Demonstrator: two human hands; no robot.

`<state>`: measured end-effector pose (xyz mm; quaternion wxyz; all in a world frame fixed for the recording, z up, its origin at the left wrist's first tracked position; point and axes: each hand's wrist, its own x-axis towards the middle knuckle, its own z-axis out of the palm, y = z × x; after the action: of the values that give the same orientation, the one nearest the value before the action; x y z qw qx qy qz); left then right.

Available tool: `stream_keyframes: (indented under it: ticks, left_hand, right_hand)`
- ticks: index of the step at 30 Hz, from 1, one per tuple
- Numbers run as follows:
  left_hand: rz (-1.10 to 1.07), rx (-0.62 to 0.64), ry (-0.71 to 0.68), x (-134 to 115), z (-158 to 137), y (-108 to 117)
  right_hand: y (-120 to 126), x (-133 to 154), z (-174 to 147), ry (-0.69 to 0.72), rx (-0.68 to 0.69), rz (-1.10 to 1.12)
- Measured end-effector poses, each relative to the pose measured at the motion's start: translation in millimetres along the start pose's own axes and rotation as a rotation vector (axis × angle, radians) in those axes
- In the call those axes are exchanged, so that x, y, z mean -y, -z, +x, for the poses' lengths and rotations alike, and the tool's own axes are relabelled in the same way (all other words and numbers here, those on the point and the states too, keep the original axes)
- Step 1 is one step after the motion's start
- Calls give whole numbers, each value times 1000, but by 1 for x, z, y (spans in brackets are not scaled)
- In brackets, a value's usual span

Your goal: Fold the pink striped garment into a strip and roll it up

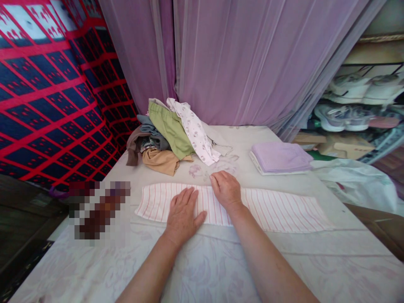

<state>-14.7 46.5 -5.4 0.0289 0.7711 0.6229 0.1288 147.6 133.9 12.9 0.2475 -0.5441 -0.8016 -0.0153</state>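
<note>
While a person's left hand [184,212] lies flat, fingers straight and thumb spread, the right hand [227,189] rests half curled beside it; whether its fingers pinch anything, I cannot tell. Under both lies a long pink-striped cloth [280,209], stretched sideways across a pale flowered sheet [202,269]. If one palm drags, I would expect the pink-striped cloth to bunch or skew, since nothing weighs down its right end. A heap of clothes [170,141] sits just beyond on the left, and folded lilac fabric [280,158] lies to the right. Behind them hangs a mauve curtain [252,63]; red-and-dark checked fabric [47,86] drapes the far left, and shoes [347,89] stand on the right
</note>
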Motion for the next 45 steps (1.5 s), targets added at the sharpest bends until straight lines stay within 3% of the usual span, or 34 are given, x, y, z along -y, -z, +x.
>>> stream_keyframes:
  ticks: [2, 5, 14, 18, 21, 28, 34, 42, 45]
  left_hand:
    - [34, 24, 14, 1, 1, 1]
    - [77, 44, 36, 2, 2, -2]
    - [110, 42, 58, 1, 3, -4]
    - [97, 64, 76, -1, 4, -1]
    - [87, 60, 79, -2, 5, 0]
    - [110, 73, 82, -1, 6, 0]
    - [142, 77, 76, 0, 7, -2]
    - [179, 129, 101, -2, 10, 3]
    - [193, 127, 96, -2, 10, 2]
  right_hand:
    - [-1, 0, -3, 62, -45, 44]
    - [-6, 2, -8, 173, 40, 75]
    - [5, 3, -37, 228, 105, 117]
    - [14, -7, -61, 92, 316, 30]
    - [21, -19, -68, 12, 402, -15]
    - [31, -42, -66, -128, 428, -72]
    - [35, -57, -67, -163, 427, -89]
    - [60, -124, -79, -245, 447, -166]
    - [74, -146, -87, -283, 344, -168]
